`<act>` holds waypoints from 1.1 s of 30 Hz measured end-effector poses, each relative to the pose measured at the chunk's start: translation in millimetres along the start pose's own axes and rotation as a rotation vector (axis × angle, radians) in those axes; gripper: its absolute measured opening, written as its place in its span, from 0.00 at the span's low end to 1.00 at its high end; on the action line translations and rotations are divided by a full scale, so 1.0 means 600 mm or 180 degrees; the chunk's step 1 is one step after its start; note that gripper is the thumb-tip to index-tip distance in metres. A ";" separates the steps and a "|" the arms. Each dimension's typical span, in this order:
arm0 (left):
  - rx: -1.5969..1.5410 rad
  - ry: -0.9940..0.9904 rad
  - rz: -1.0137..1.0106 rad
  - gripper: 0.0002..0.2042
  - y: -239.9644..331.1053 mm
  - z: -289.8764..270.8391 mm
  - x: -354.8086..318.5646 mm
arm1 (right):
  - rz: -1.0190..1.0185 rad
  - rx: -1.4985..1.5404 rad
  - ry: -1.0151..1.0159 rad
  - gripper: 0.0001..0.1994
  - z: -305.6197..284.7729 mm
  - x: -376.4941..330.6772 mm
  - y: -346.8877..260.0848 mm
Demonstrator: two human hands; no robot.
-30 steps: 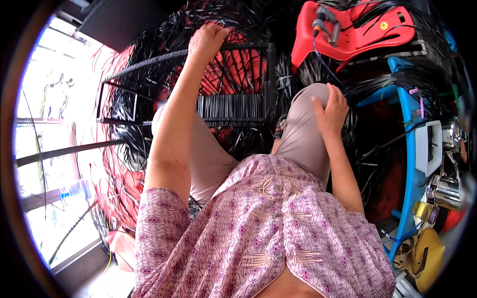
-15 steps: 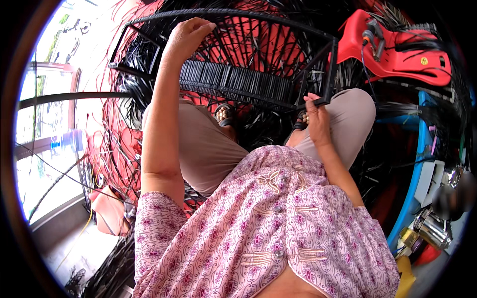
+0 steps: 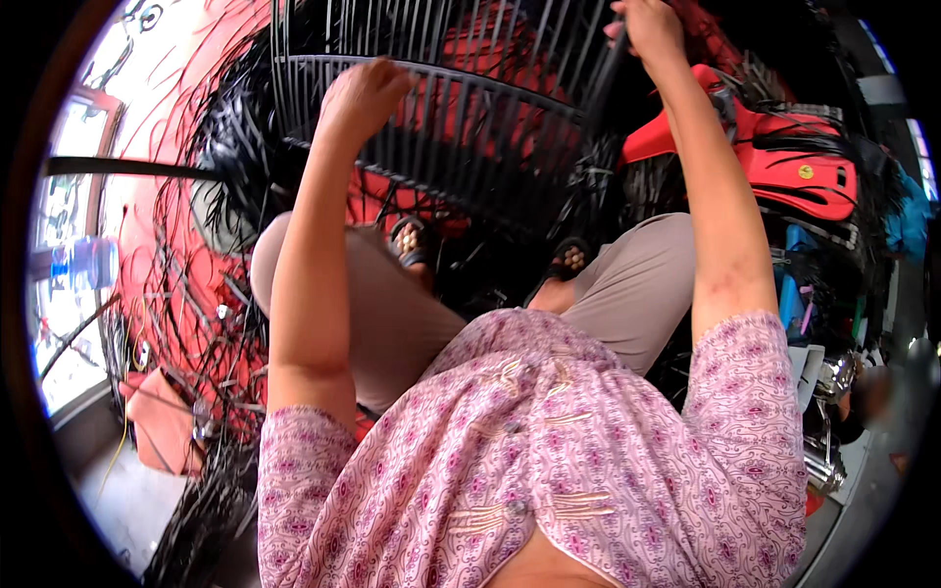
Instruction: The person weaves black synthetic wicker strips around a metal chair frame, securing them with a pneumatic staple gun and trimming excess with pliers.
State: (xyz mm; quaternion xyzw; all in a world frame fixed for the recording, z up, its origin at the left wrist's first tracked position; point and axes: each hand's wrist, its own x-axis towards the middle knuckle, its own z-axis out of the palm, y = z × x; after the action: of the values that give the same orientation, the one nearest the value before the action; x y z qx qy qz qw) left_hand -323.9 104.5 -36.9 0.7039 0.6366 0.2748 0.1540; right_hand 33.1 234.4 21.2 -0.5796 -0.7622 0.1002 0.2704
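A black frame (image 3: 505, 86) strung with many close-set dark strips stands tilted in front of my knees. A curved rail crosses it, and its top runs out of view. My left hand (image 3: 363, 103) is closed at this rail on the left, its fingertips hidden from sight. Up at the frame's right side, my right hand (image 3: 649, 31) is wrapped round the dark side bar. Parts of the frame are blurred.
Loose black strips (image 3: 230, 127) lie heaped left of the frame, over red material. At right is a red plastic chair (image 3: 784, 167) with strips across it. Metal vessels (image 3: 828, 461) stand at lower right. My sandalled feet (image 3: 412, 240) are below the frame.
The frame has been tipped up, its stripped face now toward me. My right hand has moved from its lower right corner up to the side bar. My left hand has come slightly lower.
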 end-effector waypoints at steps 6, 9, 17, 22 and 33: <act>-0.0274 -0.0650 0.0665 0.13 0.000 0.032 -0.048 | 0.1082 0.0205 0.0594 0.22 0.080 0.113 0.038; -0.0263 -0.0166 0.0052 0.13 0.035 -0.020 -0.078 | 0.2190 0.3197 0.0904 0.25 0.086 0.098 -0.004; -0.1985 0.1333 -0.1252 0.23 -0.110 -0.027 -0.045 | 0.2612 0.3754 0.1148 0.14 0.080 0.044 0.051; -0.3524 0.0765 -0.3541 0.32 -0.201 0.112 -0.129 | 0.3462 0.3936 0.0728 0.14 0.063 0.041 0.109; -0.4639 0.0474 -0.4511 0.54 -0.096 0.078 -0.123 | 0.3611 0.3664 -0.0125 0.21 0.039 0.112 0.134</act>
State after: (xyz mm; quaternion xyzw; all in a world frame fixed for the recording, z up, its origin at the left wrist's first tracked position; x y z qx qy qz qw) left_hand -346.3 46.4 -121.0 -0.1189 0.5927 0.4843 0.6325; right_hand 75.2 326.0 -16.2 -0.6461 -0.1854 0.6091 0.4210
